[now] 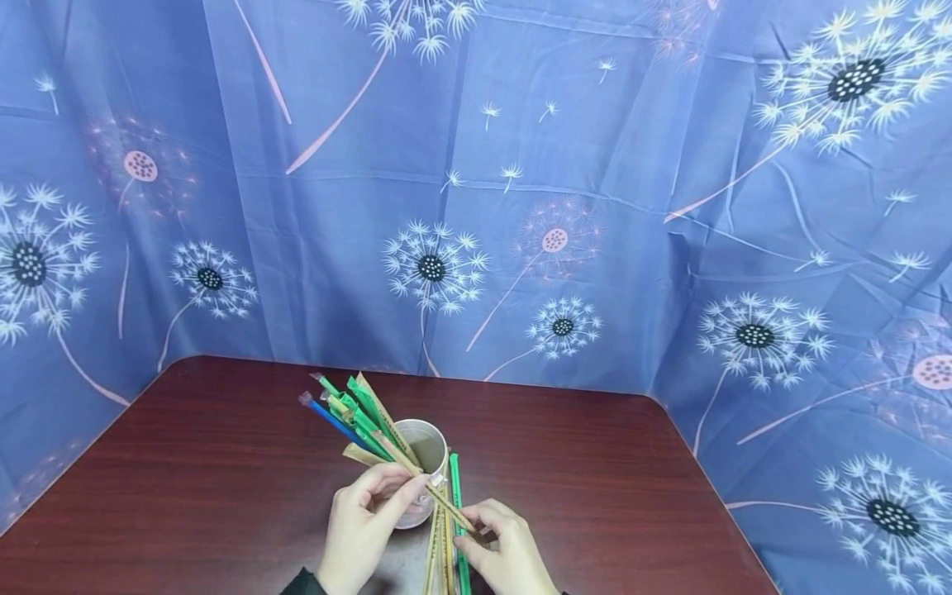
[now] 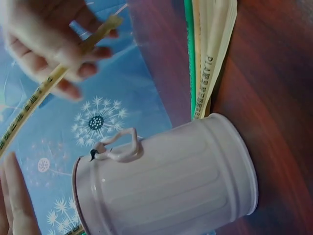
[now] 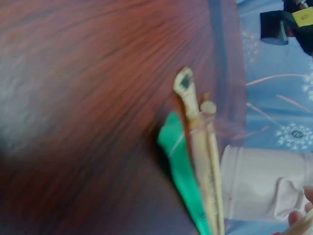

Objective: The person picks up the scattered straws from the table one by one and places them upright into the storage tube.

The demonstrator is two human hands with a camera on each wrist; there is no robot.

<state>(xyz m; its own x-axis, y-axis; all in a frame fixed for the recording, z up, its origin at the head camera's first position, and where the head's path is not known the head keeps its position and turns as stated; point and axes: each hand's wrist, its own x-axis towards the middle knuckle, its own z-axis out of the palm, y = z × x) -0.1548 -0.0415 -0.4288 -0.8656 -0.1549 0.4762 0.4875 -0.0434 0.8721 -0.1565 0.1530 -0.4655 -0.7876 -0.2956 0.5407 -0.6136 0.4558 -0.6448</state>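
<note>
A tan paper-wrapped straw (image 1: 449,506) slants between both hands in the head view. My left hand (image 1: 363,522) pinches its upper part between thumb and index finger. Near the straw's lower end, my right hand (image 1: 509,547) grips it with curled fingers. Beneath the hands stands a small pale metal can (image 2: 166,181), ribbed, with a side handle (image 2: 124,149). Green, tan and blue wrapped straws (image 1: 364,421) lean out past the can's left rim. Beside the can on the right lie several tan wrapped straws (image 1: 440,545) and a green one (image 1: 457,496).
The dark red wooden table (image 1: 186,463) spreads out around the can. A blue dandelion-print curtain (image 1: 327,207) hangs along its back and sides. Black objects with a yellow patch (image 3: 304,15) show at the upper right of the right wrist view.
</note>
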